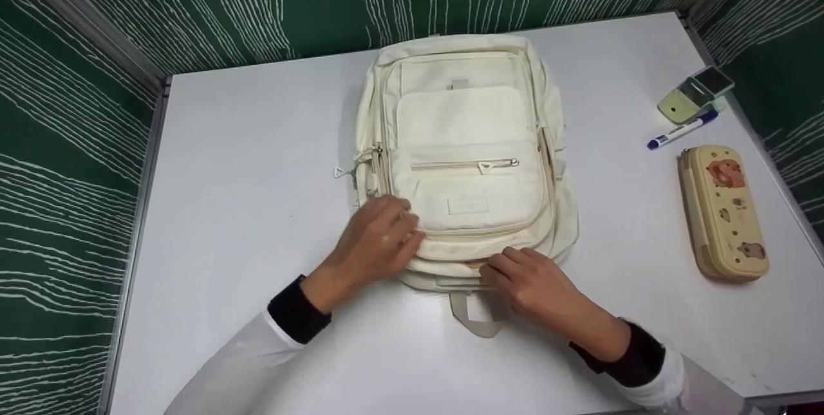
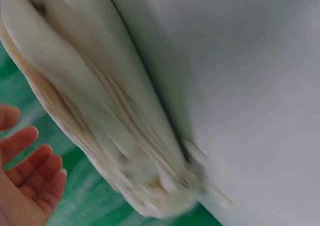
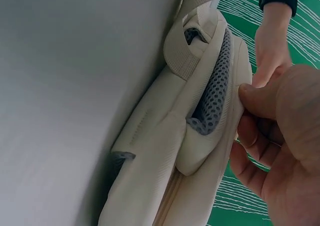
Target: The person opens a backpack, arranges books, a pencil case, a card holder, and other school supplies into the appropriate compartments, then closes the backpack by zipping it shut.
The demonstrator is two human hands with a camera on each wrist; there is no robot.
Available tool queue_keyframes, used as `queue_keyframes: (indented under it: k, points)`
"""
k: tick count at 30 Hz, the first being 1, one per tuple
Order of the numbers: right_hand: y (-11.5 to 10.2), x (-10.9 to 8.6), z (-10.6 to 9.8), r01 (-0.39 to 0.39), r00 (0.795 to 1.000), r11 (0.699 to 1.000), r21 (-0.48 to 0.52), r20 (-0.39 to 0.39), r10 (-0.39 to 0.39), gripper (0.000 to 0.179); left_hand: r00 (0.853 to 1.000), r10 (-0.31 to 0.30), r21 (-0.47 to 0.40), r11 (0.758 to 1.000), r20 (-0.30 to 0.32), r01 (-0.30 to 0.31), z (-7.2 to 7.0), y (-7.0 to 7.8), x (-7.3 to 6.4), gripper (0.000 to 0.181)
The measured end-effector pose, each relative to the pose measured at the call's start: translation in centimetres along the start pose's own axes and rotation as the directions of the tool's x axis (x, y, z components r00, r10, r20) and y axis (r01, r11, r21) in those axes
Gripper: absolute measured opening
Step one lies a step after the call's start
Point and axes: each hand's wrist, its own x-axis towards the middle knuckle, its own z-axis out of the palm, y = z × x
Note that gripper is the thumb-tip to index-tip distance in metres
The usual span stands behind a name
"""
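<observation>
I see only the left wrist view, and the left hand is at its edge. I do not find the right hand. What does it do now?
Observer: The right hand pinches the edge of the cream backpack, close to a fabric loop.
Operator: Thank you. I see the bag only from its side. Which face of it is up?
Observer: The front, with a short pocket zipper across it.
Operator: And is there another thing on the table, to the right of the bag?
Observer: Yes, a pale yellow pencil case with cartoon pictures on its lid lies there.
</observation>
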Motion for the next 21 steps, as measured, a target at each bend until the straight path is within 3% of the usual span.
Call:
queue_keyframes:
  k: [2,5,13,17,21]
  points:
    - [0.0,0.0,-0.1,-0.003,1.0,1.0,-0.004,-0.001,0.003,0.028,0.995,0.087,-0.012,0.996,0.045,-0.087,0.5,1.7,-0.2,0.017]
    - [-0.1,0.0,0.0,-0.008,1.0,1.0,-0.006,0.003,0.008,0.026,0.981,0.158,0.008,0.987,0.112,-0.16,1.1,3.4,-0.3,0.018]
    - [-0.2,0.0,0.1,-0.021,1.0,1.0,-0.004,0.013,0.021,0.023,0.962,0.167,0.097,0.977,0.217,-0.191,1.7,4.4,-0.1,0.01]
    - [-0.2,-0.1,0.0,-0.028,1.0,0.999,0.015,0.001,0.028,0.026,0.961,0.174,0.099,0.975,0.213,-0.198,1.9,4.4,0.0,0.012]
    - [-0.4,-0.3,-0.3,-0.068,0.998,0.996,0.054,0.013,0.067,0.026,0.97,0.17,0.064,0.981,0.174,-0.183,1.8,4.4,0.3,0.015]
